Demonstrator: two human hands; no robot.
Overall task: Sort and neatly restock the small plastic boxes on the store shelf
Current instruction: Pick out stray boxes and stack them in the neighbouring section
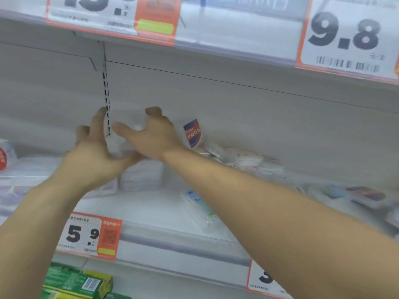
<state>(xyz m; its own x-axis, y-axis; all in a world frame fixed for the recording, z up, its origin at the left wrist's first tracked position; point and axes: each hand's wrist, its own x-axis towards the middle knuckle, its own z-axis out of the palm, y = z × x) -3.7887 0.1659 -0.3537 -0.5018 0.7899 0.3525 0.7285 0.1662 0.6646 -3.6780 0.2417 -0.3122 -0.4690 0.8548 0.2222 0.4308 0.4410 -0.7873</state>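
Both my hands reach into the middle shelf [172, 214]. Between them is a small clear plastic box [127, 137], blurred and hard to outline. My left hand [92, 147] holds its left side, fingers pointing up and thumb under it. My right hand [153, 134] grips its right side and top with curled fingers. Just below the box stands a stack of clear plastic boxes [141, 176] at the back of the shelf.
A heap of small packets [244, 158] and a blue-and-red labelled packet [192, 132] lie to the right. A flat pack [200, 208] lies near the front. Price tags read 5.9 [83, 234] and 9.8 [345, 35]. Green boxes [79, 281] sit on the shelf below.
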